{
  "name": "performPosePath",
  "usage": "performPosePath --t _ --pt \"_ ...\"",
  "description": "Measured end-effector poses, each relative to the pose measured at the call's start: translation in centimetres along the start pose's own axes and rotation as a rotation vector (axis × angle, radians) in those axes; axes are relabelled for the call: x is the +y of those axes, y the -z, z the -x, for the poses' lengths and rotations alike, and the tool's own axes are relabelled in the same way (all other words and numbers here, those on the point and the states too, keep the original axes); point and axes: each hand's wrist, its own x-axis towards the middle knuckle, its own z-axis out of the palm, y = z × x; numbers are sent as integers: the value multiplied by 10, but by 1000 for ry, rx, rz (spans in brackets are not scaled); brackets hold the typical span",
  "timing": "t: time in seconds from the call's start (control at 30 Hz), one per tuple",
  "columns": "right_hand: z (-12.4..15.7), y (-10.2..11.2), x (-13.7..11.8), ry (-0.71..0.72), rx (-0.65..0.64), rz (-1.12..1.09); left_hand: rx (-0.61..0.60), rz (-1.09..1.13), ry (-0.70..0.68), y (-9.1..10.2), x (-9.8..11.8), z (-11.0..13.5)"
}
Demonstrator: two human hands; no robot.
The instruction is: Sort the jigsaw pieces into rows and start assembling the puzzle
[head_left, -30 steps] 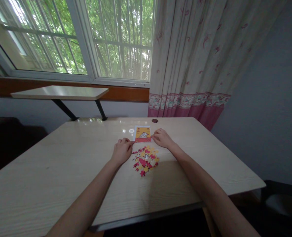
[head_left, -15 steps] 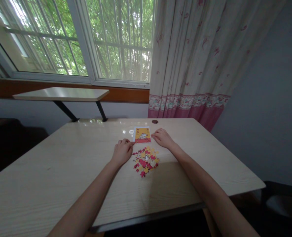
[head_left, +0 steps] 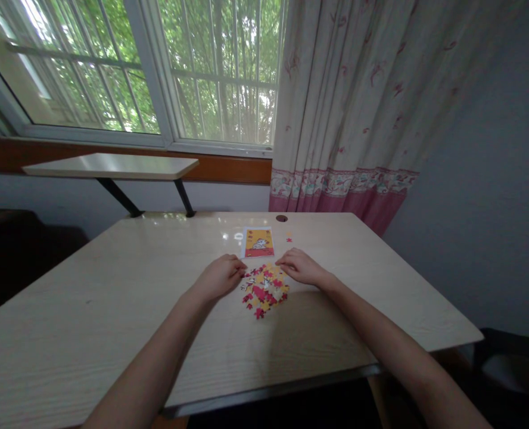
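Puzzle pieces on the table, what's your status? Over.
Puzzle pieces mostly in one loose pile. Left hand at its left edge, right hand at its upper right; grips unclear. Picture card beyond, not in the way.

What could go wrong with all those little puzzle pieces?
The left hand and right hand are both right by the pile, so a bump might scatter it. The loose red piece lies near the hole, so it could perhaps get knocked in.

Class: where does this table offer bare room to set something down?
Bare: the table from left hand to left edge, and from right hand to right edge. Crowded: the middle, around the puzzle pieces and picture card.
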Motion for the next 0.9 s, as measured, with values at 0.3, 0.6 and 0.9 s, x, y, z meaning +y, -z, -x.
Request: performPosePath --t 0.3,0.6,0.9 --pt "-2 -5 -8 -3 -22 38 -16 100 9 -5 -8 -1" --pt "-5 -2 -10 -9 56 23 120 345 142 -10 3 -3" --pt "-13 6 -36 47 272 79 304 1167 287 -40 29 -16"
